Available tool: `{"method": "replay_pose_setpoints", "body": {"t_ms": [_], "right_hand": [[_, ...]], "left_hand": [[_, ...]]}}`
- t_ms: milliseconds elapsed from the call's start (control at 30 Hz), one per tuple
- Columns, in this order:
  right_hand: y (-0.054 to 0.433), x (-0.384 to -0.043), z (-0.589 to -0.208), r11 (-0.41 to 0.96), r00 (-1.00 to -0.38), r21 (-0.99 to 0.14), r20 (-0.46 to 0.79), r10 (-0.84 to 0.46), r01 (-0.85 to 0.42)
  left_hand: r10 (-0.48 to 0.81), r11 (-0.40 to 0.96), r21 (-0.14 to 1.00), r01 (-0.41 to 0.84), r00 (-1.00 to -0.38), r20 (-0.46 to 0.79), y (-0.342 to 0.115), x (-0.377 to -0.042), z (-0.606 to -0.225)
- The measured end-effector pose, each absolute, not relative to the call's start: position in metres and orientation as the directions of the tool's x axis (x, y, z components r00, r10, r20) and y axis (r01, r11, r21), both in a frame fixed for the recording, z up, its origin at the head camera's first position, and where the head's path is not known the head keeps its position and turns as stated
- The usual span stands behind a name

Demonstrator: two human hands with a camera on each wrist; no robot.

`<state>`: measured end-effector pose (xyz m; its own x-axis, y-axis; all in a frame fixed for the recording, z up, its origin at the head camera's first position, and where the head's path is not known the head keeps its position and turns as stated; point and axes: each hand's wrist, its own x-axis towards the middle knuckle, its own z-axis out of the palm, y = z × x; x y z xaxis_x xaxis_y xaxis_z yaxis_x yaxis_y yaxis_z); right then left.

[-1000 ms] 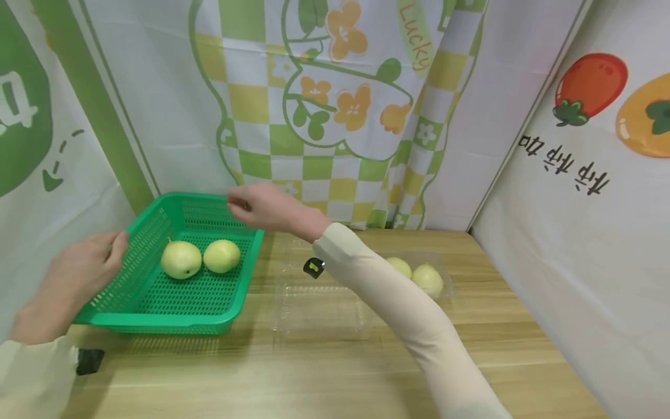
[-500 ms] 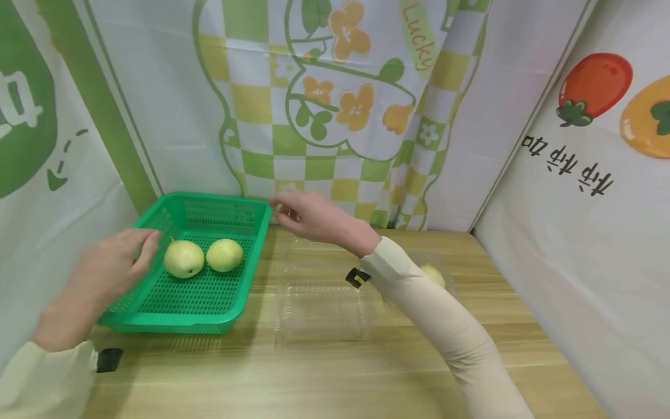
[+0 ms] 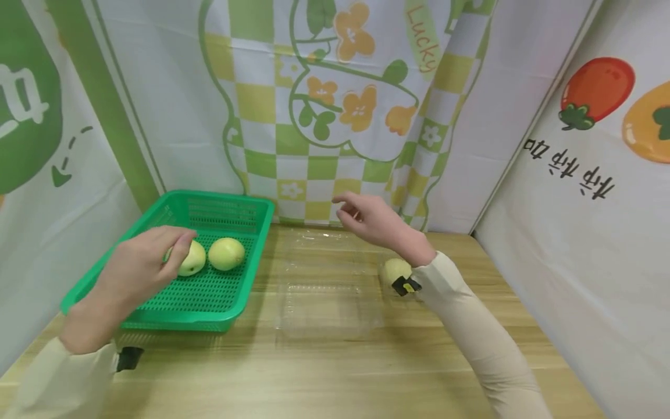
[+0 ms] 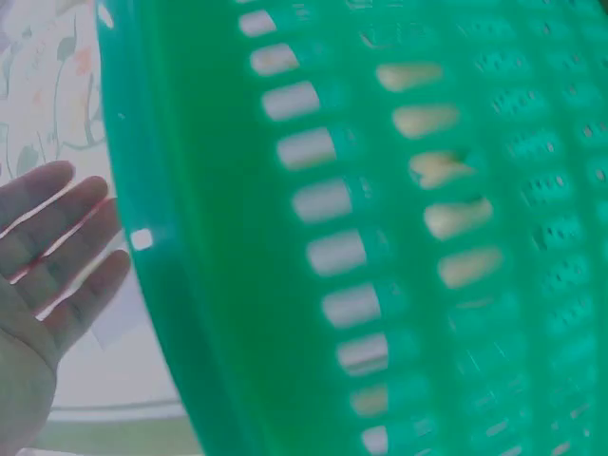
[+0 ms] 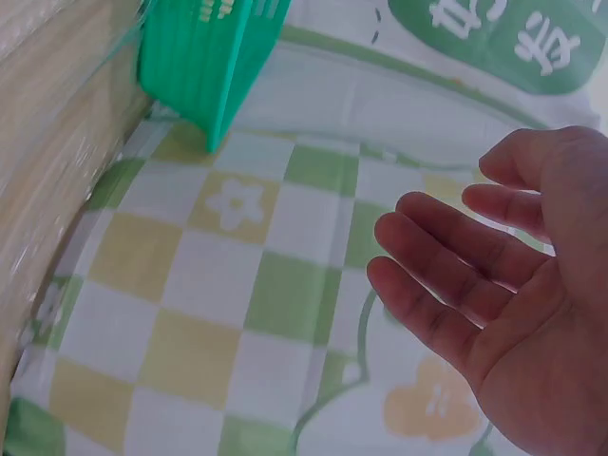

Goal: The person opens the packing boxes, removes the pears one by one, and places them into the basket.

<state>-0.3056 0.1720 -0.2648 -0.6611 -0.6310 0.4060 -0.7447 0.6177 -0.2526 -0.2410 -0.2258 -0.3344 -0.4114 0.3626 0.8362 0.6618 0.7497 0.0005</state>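
Observation:
My left hand (image 3: 143,265) hovers over the left side of a green plastic basket (image 3: 251,262) and hides part of one pear. In the left wrist view its fingers are loosely extended beside the basket rim (image 4: 152,285), holding nothing. Two yellow-green pears lie in the basket: the partly covered pear (image 3: 192,260) and a pear (image 3: 226,254) to its right. My right hand (image 3: 379,224) hangs in the air near the back curtain, its fingers loosely bent around nothing, as the right wrist view shows. Below its wrist a pear (image 3: 396,270) shows in a clear container.
A clear plastic clamshell box (image 3: 324,308) lies on the wooden table (image 3: 324,378) between the basket and the right arm, its lid (image 3: 324,247) folded back. A checked curtain (image 3: 309,145) hangs at the back; a printed white sheet (image 3: 591,244) bounds the right.
My right hand has moved right, away from over the basket towards the container with the pears. My left hand has shifted right, further over the basket. The pears in the basket stay put.

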Motion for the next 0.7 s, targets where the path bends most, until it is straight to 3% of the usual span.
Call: {"method": "replay_pose_setpoints", "body": {"t_ms": [133,267,533,700], "right_hand": [[0.197,-0.305,-0.27,0.662,-0.714,-0.291,0.415,-0.563,-0.691],[0.224,-0.305,-0.277,0.703,-0.76,-0.321,0.426,-0.492,-0.635],[0.266,-0.305,-0.295,0.75,-0.811,-0.356,0.425,-0.401,-0.557],[0.287,-0.306,-0.307,0.763,-0.846,-0.4,0.4,-0.353,-0.508]], "left_hand": [[0.391,0.694,-0.112,0.711,-0.241,0.888,-0.21,-0.245,-0.33],[0.392,0.641,-0.161,0.75,-0.14,0.909,-0.192,-0.243,-0.324],[0.405,0.564,-0.191,0.803,-0.067,0.912,-0.155,-0.249,-0.32],[0.41,0.545,-0.18,0.819,-0.072,0.909,-0.132,-0.25,-0.32]]}}
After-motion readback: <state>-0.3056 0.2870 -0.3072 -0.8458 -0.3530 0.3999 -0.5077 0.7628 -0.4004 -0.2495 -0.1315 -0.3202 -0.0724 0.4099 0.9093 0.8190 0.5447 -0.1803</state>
